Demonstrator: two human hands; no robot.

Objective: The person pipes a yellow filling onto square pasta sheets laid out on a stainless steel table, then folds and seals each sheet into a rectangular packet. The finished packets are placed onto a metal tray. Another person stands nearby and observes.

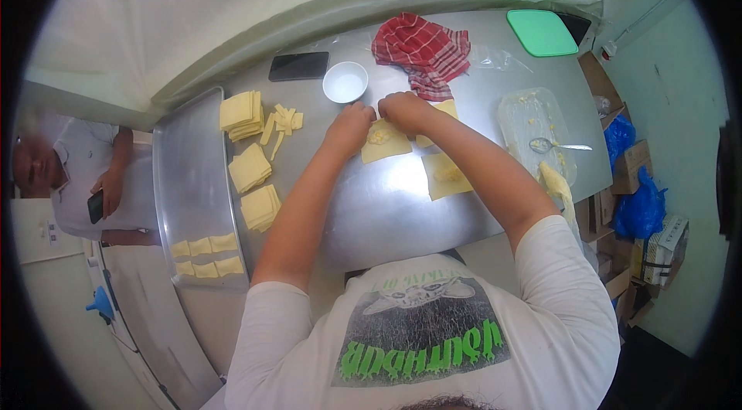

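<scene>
My left hand and my right hand are close together at mid-table, fingers pinched on the far edge of a square dough sheet. A lump of pale filling lies on that sheet. Beneath my right forearm, a second dough sheet also carries filling; another sheet is partly hidden by the arm. Just beyond my left hand stands a small white bowl. To the left are stacks of cut dough squares and a few loose dough strips.
A metal tray at the left holds several folded pastries. Rightward, a clear plastic container holds filling remnants and a spoon. Farther back lie a black phone, red checked cloth and green lid. A person is beyond the tray.
</scene>
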